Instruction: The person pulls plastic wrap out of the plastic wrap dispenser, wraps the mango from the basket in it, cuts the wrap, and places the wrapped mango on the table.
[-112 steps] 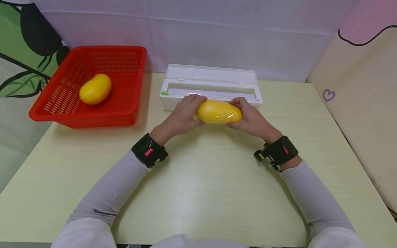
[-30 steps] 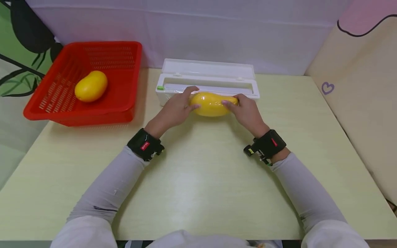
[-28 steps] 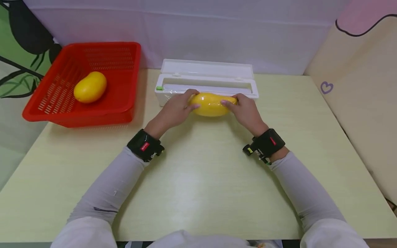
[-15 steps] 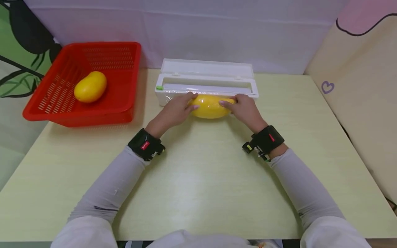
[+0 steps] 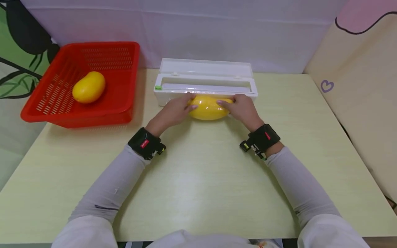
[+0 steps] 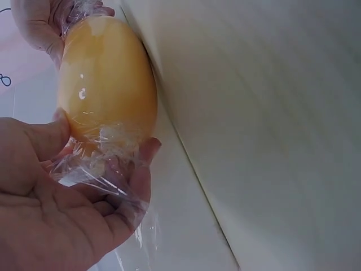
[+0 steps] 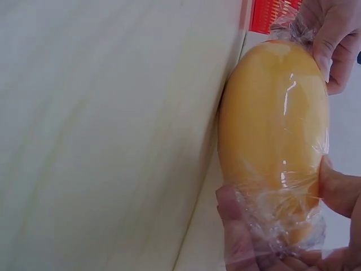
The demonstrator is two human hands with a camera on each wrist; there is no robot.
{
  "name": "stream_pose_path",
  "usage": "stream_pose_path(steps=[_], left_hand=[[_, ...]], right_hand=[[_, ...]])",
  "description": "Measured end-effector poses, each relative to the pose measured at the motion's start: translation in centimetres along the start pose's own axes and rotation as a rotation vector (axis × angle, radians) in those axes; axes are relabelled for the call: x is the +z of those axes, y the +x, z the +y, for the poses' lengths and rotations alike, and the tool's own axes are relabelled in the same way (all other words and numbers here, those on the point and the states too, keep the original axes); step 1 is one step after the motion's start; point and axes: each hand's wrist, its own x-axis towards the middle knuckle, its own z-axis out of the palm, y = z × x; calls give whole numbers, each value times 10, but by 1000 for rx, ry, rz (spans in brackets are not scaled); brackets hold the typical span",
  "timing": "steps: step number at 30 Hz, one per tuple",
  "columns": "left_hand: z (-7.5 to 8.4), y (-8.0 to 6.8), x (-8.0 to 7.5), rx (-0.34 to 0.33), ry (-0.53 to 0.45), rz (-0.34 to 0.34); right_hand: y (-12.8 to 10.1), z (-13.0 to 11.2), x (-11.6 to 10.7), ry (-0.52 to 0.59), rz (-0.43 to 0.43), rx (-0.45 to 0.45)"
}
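Mango [image 5: 208, 107]: wrapped in cling film, lying on table [image 5: 198, 179] against the dispenser [image 5: 205, 81].
Left hand [image 5: 173, 112]: grasps its left end.
Right hand [image 5: 243, 109]: grasps its right end.

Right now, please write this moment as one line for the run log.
left hand: holds wrapped mango | right hand: holds same mango | place: table, before film dispenser

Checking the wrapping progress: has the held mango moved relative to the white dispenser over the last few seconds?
Yes. The mango between both hands has shifted back toward the dispenser; it now sits right against its front edge.
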Motion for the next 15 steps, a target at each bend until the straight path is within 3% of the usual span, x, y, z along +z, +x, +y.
stream_pose_path(steps=[7, 15], left_hand=[[2, 2, -2, -45, -17, -21], [5, 0, 2, -74, -55, -2]], right_hand=[[5, -2, 0, -34, 2, 17], [5, 5, 2, 52, 16, -2]])
